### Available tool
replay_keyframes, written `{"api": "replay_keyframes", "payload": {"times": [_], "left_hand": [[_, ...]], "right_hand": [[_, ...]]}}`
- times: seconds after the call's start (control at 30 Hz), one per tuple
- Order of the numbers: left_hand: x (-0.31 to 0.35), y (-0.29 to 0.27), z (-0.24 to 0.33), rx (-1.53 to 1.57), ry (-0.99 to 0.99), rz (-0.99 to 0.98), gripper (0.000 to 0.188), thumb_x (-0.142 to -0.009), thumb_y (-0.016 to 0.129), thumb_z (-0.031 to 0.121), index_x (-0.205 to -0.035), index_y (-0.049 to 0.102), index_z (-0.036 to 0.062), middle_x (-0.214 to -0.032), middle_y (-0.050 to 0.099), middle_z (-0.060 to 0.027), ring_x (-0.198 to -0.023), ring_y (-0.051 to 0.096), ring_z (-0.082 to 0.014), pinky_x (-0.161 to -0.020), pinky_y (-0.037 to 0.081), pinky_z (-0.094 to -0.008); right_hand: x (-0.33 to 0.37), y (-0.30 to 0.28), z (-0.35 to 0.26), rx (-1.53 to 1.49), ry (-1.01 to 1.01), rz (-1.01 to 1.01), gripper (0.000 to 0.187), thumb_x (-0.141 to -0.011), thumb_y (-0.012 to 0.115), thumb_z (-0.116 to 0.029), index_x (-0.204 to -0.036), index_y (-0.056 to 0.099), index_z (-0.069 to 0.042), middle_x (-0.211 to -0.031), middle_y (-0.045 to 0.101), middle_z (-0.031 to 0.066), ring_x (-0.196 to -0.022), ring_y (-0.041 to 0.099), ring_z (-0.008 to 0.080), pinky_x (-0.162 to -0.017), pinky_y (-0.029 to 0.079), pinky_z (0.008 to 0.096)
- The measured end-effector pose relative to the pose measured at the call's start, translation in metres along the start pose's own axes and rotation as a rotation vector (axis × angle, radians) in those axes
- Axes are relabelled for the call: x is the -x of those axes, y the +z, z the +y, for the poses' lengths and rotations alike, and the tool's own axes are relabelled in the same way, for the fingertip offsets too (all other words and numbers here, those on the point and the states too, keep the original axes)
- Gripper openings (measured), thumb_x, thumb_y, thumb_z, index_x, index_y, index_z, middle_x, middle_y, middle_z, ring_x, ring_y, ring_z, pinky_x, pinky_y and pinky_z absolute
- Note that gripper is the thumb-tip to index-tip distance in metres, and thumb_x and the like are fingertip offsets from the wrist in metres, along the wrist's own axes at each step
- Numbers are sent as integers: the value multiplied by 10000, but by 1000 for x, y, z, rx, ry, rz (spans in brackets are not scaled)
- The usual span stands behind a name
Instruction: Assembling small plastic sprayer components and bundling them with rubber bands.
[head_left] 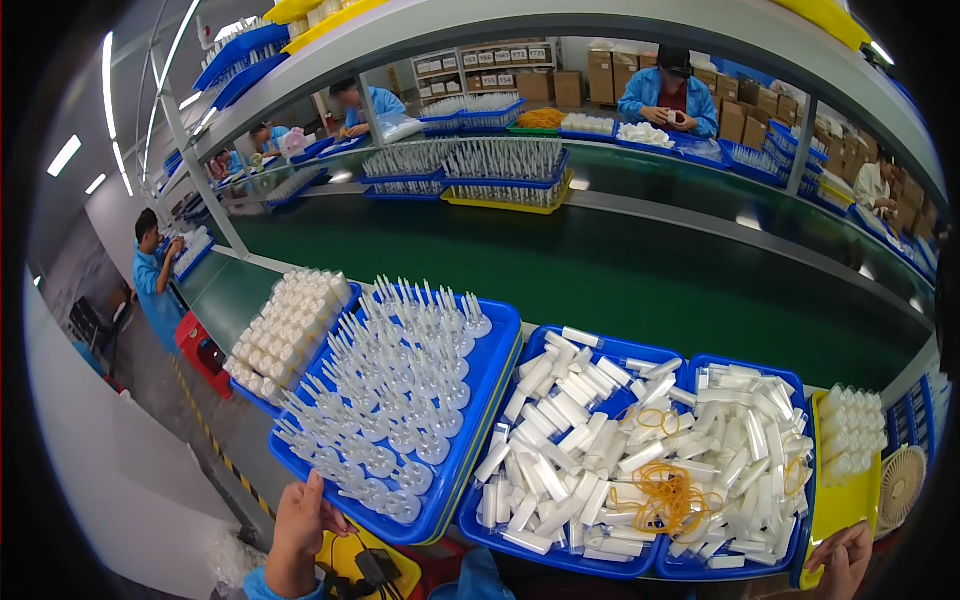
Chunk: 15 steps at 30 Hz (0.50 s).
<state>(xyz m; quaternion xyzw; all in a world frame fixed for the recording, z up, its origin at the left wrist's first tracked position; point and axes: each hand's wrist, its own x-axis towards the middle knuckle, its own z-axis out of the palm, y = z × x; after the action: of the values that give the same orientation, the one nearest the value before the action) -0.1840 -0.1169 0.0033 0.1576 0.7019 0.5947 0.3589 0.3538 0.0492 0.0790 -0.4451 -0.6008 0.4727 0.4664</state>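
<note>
My left hand [303, 517] is beside the near left corner of a blue tray [405, 530], thumb raised, fingers loosely apart with nothing visible in them. Rows of clear plastic pieces with pointed stems [385, 400] stand upright in that tray. To its right, two blue trays hold heaped white strips in clear sleeves [560, 440]. Tangled orange rubber bands [665, 500] lie on the heap. Near the lower right edge, my right hand [843, 555] is empty, its fingers loosely bent and apart, beside a yellow tray [850, 510].
White round parts [290, 325] fill a tray at the left; more [850, 430] are at the right, near a small fan [903, 485]. A black adapter [378, 568] lies in a yellow tray below. Beyond the green conveyor [620, 260], co-workers sit among trays. A shelf runs overhead.
</note>
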Motion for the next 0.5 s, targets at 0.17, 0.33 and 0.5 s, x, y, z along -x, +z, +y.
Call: {"api": "replay_keyframes", "payload": {"times": [0.17,0.33,0.5], "left_hand": [[-4,-12,-25,-605,215,217,483,-882,508,394,-654,568,-28,-511,562,-131,-431,570,-257,-415,454,-304],[36,8,-13,-1273,1149,276,207,-768,632,168,-690,535,2,-604,549,-133,-510,559,-240,-502,439,-303],[41,66,23,-1175,1130,-137,150,-709,662,71,-839,608,19,-887,592,-150,-788,580,-314,-658,474,-357]], "right_hand": [[1,13,-3,1,44,20,56,-870,513,-59,-895,503,-9,-841,572,125,-718,542,163,-653,430,254],[3,19,-1,6,28,61,43,-874,497,-49,-885,501,-7,-854,569,125,-719,540,155,-656,431,250],[-3,5,19,117,6,195,122,-807,531,-85,-840,436,-15,-729,598,156,-590,599,189,-533,483,255]]}}
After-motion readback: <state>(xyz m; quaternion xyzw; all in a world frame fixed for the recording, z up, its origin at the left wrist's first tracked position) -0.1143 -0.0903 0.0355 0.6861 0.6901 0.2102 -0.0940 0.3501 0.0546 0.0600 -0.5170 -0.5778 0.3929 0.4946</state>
